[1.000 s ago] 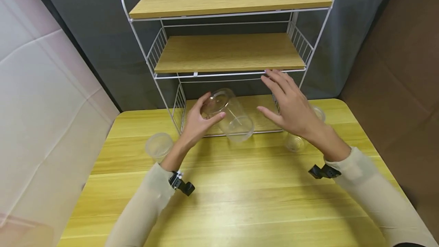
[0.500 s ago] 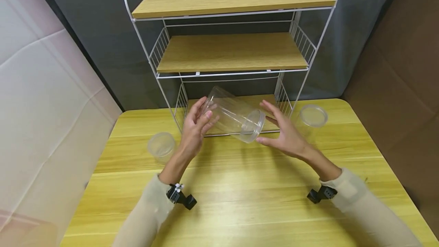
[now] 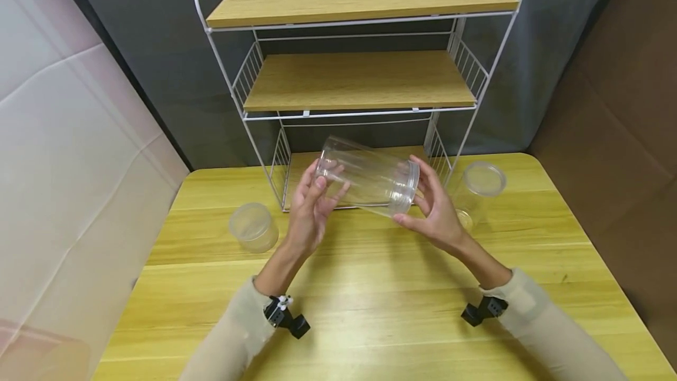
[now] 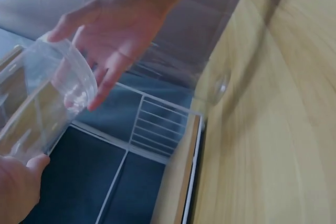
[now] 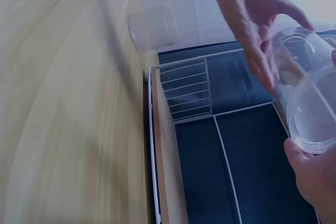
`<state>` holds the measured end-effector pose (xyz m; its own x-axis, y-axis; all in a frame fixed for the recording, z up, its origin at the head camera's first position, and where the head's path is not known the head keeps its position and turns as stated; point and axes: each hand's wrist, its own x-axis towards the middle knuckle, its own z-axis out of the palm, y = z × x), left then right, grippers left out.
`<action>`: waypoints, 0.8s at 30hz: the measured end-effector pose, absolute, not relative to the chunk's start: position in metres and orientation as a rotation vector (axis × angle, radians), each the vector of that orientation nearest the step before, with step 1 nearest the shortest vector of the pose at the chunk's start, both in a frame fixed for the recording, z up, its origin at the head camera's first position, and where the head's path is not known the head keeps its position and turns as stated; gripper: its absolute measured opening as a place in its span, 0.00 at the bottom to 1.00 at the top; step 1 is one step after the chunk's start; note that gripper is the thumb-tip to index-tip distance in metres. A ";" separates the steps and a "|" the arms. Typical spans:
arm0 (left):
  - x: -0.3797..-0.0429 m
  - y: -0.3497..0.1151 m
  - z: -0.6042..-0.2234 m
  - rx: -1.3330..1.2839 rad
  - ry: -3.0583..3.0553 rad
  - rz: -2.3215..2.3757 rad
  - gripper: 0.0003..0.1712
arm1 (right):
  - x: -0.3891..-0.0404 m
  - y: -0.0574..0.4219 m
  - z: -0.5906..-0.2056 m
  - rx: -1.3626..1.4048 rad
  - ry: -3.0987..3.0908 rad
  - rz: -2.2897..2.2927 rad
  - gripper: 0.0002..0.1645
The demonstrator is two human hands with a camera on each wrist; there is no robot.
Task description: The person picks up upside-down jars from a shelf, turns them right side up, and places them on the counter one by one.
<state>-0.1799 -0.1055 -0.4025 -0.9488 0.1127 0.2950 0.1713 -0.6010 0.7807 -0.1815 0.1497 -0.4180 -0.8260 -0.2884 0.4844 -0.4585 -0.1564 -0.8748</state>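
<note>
A clear plastic jar (image 3: 365, 176) lies tilted sideways in the air in front of the lowest shelf. My left hand (image 3: 311, 207) holds its base end, thumb on the near side and fingers behind and below. Around the lidded end, at the lower right, my right hand (image 3: 440, 213) grips with thumb below and fingers above. The right wrist view shows the lid end of the jar (image 5: 315, 114) close up, with the right thumb against its rim. Nothing visible is inside the jar.
A white wire rack with wooden shelves (image 3: 359, 81) stands behind the hands. Left of them a short clear container (image 3: 254, 228) sits on the wooden table (image 3: 370, 310). A taller lidded clear jar (image 3: 482, 181) stands at the right.
The jar has swung closer to level, its lidded end moving right. My right hand has come down from near the middle shelf and taken hold of the lid end.
</note>
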 end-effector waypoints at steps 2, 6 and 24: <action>-0.178 -0.109 -0.404 -0.509 -1.432 -2.733 0.65 | -0.182 0.151 -0.416 0.883 -1.947 2.122 0.65; -0.175 -0.121 -0.404 -0.453 -1.586 -2.731 0.55 | -0.182 0.156 -0.408 0.901 -1.958 2.091 0.64; -0.186 -0.166 -0.354 -0.733 -2.261 -1.298 0.46 | -0.194 0.176 -0.377 1.044 -2.421 1.382 0.64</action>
<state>-0.1855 -0.1656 -0.3542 -0.7679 0.2294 0.5981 0.6322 0.4219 0.6499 -0.1941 0.1757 -0.3772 -0.7421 -0.4906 0.4566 -0.6427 0.3277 -0.6925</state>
